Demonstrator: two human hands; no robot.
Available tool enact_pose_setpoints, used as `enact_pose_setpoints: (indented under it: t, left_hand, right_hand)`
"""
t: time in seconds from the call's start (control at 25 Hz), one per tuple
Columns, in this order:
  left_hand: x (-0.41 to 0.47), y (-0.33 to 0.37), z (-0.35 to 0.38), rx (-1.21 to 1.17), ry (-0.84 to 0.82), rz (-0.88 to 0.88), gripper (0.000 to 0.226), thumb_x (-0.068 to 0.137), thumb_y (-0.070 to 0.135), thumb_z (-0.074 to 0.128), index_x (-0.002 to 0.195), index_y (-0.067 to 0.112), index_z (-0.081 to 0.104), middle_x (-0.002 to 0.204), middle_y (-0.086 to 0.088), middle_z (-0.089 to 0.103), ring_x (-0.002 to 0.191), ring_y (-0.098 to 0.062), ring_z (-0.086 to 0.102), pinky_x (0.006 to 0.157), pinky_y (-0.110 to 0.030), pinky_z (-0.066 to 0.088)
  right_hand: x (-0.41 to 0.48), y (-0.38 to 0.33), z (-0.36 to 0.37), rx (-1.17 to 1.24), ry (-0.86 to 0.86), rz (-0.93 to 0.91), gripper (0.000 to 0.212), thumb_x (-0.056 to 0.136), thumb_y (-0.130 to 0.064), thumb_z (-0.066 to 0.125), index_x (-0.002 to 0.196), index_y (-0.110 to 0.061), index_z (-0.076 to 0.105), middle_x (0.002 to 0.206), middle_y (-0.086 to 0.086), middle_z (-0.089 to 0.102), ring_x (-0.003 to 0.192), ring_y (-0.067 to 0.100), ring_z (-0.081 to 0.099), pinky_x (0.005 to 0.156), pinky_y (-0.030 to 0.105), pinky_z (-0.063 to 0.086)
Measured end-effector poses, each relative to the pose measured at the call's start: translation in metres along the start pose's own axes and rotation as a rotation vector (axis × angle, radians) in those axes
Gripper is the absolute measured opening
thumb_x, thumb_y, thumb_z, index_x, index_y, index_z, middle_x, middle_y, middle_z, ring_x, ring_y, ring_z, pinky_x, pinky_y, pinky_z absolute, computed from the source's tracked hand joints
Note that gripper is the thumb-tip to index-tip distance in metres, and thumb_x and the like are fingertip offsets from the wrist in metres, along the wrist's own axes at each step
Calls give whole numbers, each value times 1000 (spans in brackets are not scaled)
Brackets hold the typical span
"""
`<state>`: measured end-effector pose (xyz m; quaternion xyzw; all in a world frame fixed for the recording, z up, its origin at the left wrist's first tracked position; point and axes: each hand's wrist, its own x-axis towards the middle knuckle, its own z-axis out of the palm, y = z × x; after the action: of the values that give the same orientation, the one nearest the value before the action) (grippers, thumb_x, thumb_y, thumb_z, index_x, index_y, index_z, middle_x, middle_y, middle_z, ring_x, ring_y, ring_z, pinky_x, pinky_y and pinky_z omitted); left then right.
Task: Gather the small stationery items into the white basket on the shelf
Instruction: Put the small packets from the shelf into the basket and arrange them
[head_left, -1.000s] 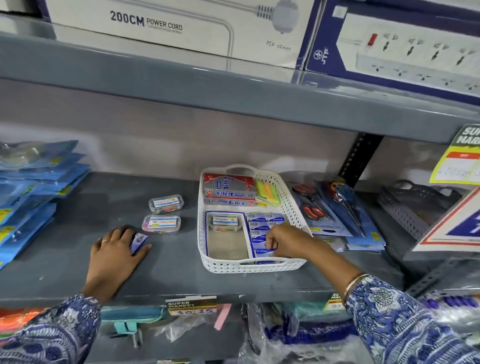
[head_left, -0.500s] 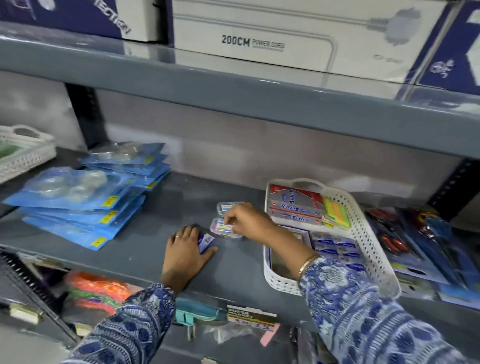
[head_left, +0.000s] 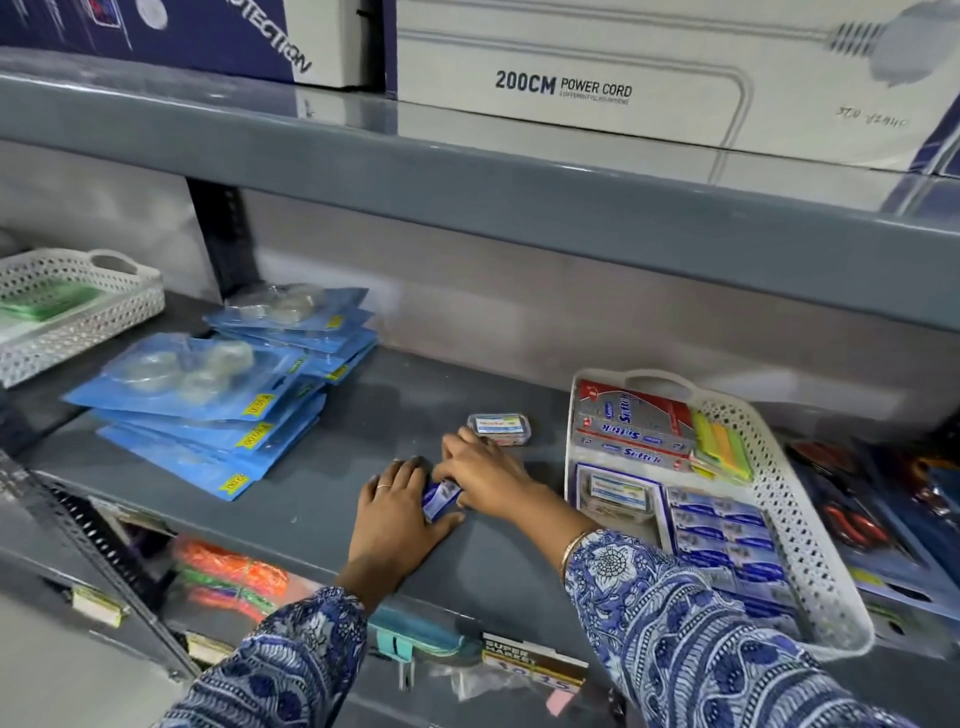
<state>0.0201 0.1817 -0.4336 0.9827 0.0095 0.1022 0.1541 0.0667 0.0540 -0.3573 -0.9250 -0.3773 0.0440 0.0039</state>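
The white basket (head_left: 797, 525) stands on the grey shelf at the right. It holds Stick boxes, sticky notes, a clear box and several blue packets. My left hand (head_left: 397, 525) lies on the shelf with a small blue packet (head_left: 438, 500) against its thumb side. My right hand (head_left: 485, 475) reaches across from the basket, and its fingertips close on the same packet. A small clear box (head_left: 500, 427) with a blue label sits just behind my right hand. A second clear box seen earlier is hidden under that hand.
Blue blister packs of tape (head_left: 218, 395) are stacked at the left. Another white basket (head_left: 78, 312) sits at the far left. Scissors packs (head_left: 852, 514) lie right of the basket. Power cord boxes (head_left: 566, 88) fill the shelf above. A price tag (head_left: 530, 667) hangs on the front edge.
My right hand left the basket, passed over the nearer clear box and came down onto the blue packet at my left hand. The view swung left.
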Motion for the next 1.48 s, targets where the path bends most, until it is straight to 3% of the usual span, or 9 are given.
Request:
enact_pose_setpoints:
  t: [0.12,0.36,0.76,0.96,1.16,1.32,1.48]
  left_hand:
    - [0,-1,1,11,-4,-5,95,61,76,22,135,19,41,145,1,42,137,-20,32,111,-40,25]
    - [0,-2,2,3,2,-5,97,60,78,22,133,19,42,145,1,43,138,-19,31,111,-38,24]
    - [-4,17,-3,-27,-34,68,97,65,77,16,139,17,36,151,-3,34,140,-22,27,115,-41,23]
    - [-8,49,8,-103,-37,56,74,78,63,51,130,11,44,145,-11,40,136,-28,33,109,-44,34]
    - [-8,48,15,-69,1,57,58,76,54,62,110,7,54,124,-15,54,121,-34,47,97,-48,42]
    - [-8,48,18,-44,4,71,52,77,53,62,105,10,56,116,-12,58,114,-33,52,94,-49,42]
    - [-9,48,17,-54,14,74,51,76,50,65,106,9,58,115,-14,61,112,-35,53,92,-50,43]
  right_hand:
    - [-3,3,-3,18,29,9,26,81,-6,63,106,-13,67,115,12,48,118,28,39,87,38,41]
    - [-21,19,-18,33,87,110,35,79,-9,64,114,-17,66,123,8,51,122,24,40,93,35,40]
    - [-163,82,-64,119,311,500,36,81,-15,69,117,-16,62,124,3,53,121,20,46,97,34,43]
    - [-226,110,-48,153,187,655,35,77,-15,71,112,-17,64,115,2,59,115,19,53,96,32,44]
    - [-260,122,-32,169,31,743,34,71,-15,77,104,-14,68,97,1,62,90,20,61,82,31,49]
    - [-276,123,-22,154,-56,763,33,71,-18,77,103,-18,67,104,4,68,97,23,64,84,35,52]
    - [-278,119,-17,15,-126,759,26,78,-19,70,104,-18,68,109,1,70,107,21,59,96,32,36]
